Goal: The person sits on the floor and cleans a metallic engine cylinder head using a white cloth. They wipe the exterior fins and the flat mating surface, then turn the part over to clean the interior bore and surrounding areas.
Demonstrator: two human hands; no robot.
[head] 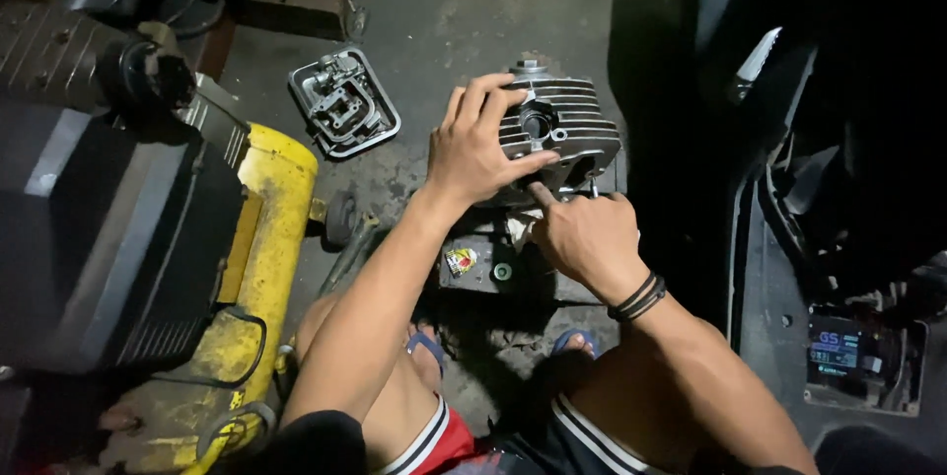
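Left hand (473,145) spread over finned metal cylinder head (567,125), fingers wrapped on its near face, holding it steady atop dark block (493,268). Right hand (584,235) just below that grip, forefinger extended to the head's underside; closure on anything indiscernible. Valve cover (344,102) lying well left, on floor.

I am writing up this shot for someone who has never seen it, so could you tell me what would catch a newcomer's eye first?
At the centre, the left hand grips a grey finned engine cylinder on a block, while the right hand reaches in below it, its forefinger pointing at the underside. To the left lies a bright yellow machine body, and above it on the dark floor sits a metal engine cover.
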